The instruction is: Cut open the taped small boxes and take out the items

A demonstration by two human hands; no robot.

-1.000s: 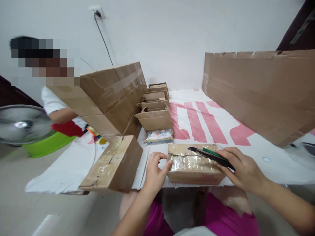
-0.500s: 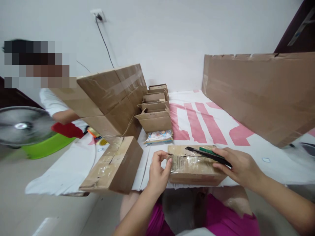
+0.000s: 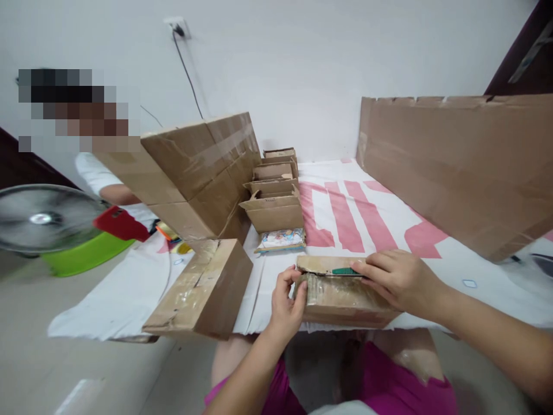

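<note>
In front of me a taped cardboard box [image 3: 341, 297] lies near the table's front edge, its top seam partly split at the left. At its left end, my left hand [image 3: 287, 302] is closed on the corner, thumb at the front and fingers by the seam. Closed around a box cutter, my right hand [image 3: 400, 285] rests over the right part of the box top. Only the green part of the box cutter [image 3: 344, 271] shows clearly, lying along the seam; the rest is under my fingers.
Another taped box [image 3: 203, 288] stands to the left. Beyond are opened boxes [image 3: 276, 216], a colourful packet [image 3: 281, 238], a big carton [image 3: 216, 173] and a cardboard panel [image 3: 453, 173]. A person with a white sleeve [image 3: 93, 173] sits behind the carton, near a fan [image 3: 43, 219].
My right hand has moved left and down, bringing the box cutter from above the box onto its top seam. My left hand keeps its hold on the corner.
</note>
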